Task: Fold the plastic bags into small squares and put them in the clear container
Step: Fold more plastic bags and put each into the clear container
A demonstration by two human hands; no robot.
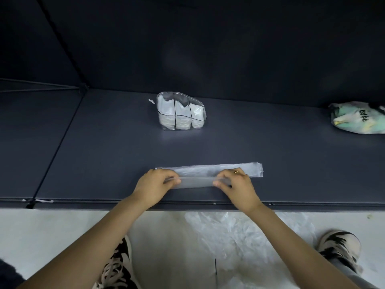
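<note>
Nearest, below the dark tabletop [104,155] edge, a crumpled clear plastic sheet [239,232] is seen on the pale floor between two black-and-white shoes [341,249]; likely more bags waiting.

On the tabletop, just inside its near edge, a long narrow strip of translucent plastic bag [210,174] is laid flat, running left to right. Its near long edge is pinched by both hands. The left hand [155,185] is curled with thumb and fingertips closed on the strip near its left end. The right hand [235,184] is likewise closed on it right of the middle, a ring showing on one finger. The near edge is lifted slightly and held taut between the two grips, judged to be a lengthwise fold being made or tightened. The strip's right end extends past the right grip and lies free on the tabletop.

Farther from the near edge, well apart from the strip, a clear divided plastic container [180,111] is stood upright, white folded bags already seen in its compartments. Just to its left a small white scrap [151,101] is lying. At the far right of the tabletop a crumpled green-and-white printed bag [358,117] is left, not yet folded.
</note>
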